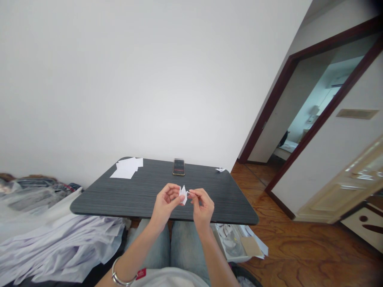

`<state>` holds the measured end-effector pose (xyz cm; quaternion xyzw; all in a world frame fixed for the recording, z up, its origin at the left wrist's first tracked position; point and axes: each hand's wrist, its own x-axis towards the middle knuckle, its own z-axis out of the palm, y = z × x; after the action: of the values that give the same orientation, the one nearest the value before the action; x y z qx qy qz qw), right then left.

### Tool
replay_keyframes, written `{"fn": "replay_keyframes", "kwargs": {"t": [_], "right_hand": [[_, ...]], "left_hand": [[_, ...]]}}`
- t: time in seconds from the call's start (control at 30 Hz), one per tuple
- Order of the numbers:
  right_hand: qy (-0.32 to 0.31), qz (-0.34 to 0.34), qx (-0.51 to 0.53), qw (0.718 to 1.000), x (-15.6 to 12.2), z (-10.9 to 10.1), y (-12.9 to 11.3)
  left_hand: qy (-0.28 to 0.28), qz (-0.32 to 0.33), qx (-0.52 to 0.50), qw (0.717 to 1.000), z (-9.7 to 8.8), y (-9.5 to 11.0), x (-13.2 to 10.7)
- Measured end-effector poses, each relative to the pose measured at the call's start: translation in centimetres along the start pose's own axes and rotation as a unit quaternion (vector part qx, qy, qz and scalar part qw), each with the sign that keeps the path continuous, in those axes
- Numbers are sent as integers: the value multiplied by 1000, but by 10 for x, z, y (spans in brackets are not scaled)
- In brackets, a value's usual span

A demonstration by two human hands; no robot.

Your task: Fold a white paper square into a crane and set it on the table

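the left hand has its fingers pinched on the small folded white paper shape, over the near middle of the dark, streaky, flat surface. the right hand has its fingers nipped tight on the thin right tip. small, soft pinches should stop rips. the little red cloth tag has writing too tiny to read.

A white wall stands behind a dark table. At right, a reddish-brown door frame opens onto a pale, lit room. The floor is brown wood.
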<state>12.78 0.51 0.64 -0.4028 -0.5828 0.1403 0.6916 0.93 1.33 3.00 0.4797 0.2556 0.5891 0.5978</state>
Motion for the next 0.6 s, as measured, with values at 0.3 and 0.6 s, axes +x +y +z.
{"fn": "replay_keyframes", "kwargs": {"t": [0.3, 0.6], "right_hand": [[-4, 14, 12, 1000, 2, 2, 0], [-50, 166, 142, 975, 6, 1, -9]], "left_hand": [[1, -1, -5, 1000, -1, -1, 0], [8, -1, -1, 1000, 2, 2, -1]]}}
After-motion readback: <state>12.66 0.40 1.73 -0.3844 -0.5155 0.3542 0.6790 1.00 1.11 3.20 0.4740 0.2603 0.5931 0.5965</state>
